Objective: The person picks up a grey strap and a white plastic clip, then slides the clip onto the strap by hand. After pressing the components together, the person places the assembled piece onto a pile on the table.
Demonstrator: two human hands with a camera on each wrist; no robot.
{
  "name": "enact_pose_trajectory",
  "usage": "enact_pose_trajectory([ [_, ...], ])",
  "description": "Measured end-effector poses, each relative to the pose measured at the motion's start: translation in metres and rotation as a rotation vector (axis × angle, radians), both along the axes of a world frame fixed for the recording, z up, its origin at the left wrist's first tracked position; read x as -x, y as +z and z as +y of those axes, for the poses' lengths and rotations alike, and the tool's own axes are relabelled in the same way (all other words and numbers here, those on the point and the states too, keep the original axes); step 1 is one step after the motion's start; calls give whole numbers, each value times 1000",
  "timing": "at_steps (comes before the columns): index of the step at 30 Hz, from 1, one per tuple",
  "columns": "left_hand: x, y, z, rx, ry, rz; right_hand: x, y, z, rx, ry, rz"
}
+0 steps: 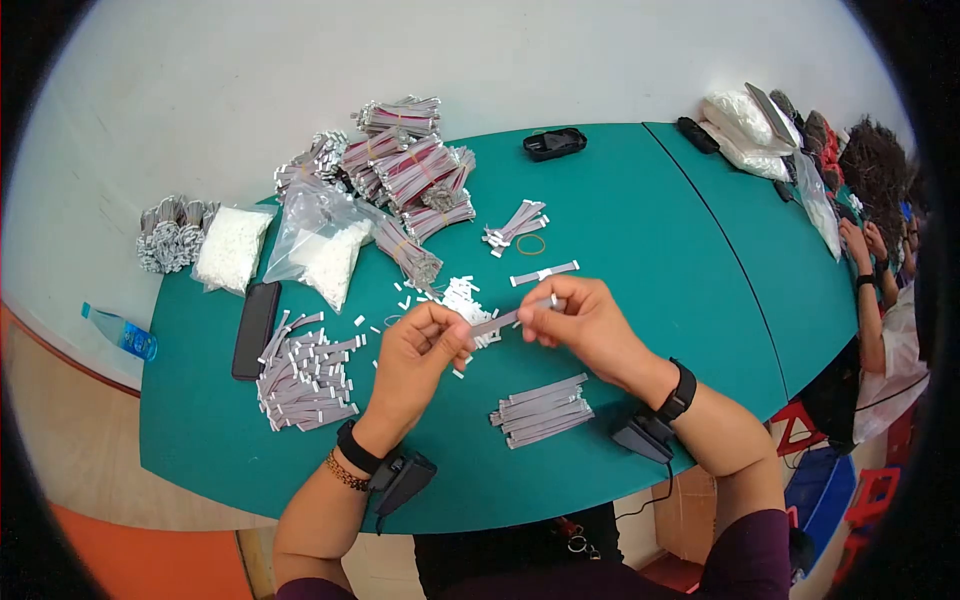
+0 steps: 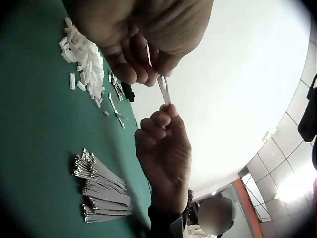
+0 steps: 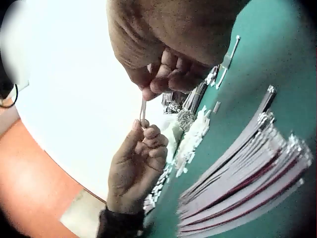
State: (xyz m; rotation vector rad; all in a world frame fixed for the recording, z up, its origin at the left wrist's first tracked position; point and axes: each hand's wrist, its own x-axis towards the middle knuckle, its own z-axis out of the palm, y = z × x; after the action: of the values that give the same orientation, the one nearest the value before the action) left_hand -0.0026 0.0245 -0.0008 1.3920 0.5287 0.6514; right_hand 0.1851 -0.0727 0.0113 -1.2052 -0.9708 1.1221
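Note:
A short grey ribbon cable [image 1: 494, 324] is stretched between both hands above the green table [image 1: 660, 270]. My left hand [image 1: 422, 348] pinches one end between thumb and fingers. At the other end, by a white connector, my right hand [image 1: 592, 325] pinches it with thumb and forefinger. Beneath the cable lies a heap of small white connector pieces [image 1: 463, 300], partly hidden by the hands. A stack of grey ribbon cables [image 1: 543, 411] rests near the right forearm. Left of the left hand, cables with white ends [image 1: 308, 382] form a loose pile.
A black phone [image 1: 256, 330] lies left, near two plastic bags of white pieces [image 1: 233, 247]. Banded cable bundles [image 1: 415, 172] are heaped behind. Farther right are a rubber band [image 1: 531, 244], a single cable [image 1: 545, 273] and a black pouch [image 1: 555, 144]. Another person's hands [image 1: 858, 243] show far right.

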Motion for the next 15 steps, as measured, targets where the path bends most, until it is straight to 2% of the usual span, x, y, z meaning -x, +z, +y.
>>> enact_pose_trajectory([
  [2,-3,1,-7,-15,-36,39,-3,0,1,-45,-20,103],
  [4,-4,-4,-14,-24,-165,43,-2,-6,0,-89,-50,171],
  [7,-5,-8,-18,-151,-265,68,3,-3,-4,-106,-13,29],
  [8,-4,-9,-18,-212,-281,79,7,-1,-4,-118,6,51],
  [11,-3,-9,-10,-124,-106,-17,15,-1,-5,-122,88,90],
  [15,-1,2,-12,-65,-81,-22,21,-6,-10,-71,188,19],
])
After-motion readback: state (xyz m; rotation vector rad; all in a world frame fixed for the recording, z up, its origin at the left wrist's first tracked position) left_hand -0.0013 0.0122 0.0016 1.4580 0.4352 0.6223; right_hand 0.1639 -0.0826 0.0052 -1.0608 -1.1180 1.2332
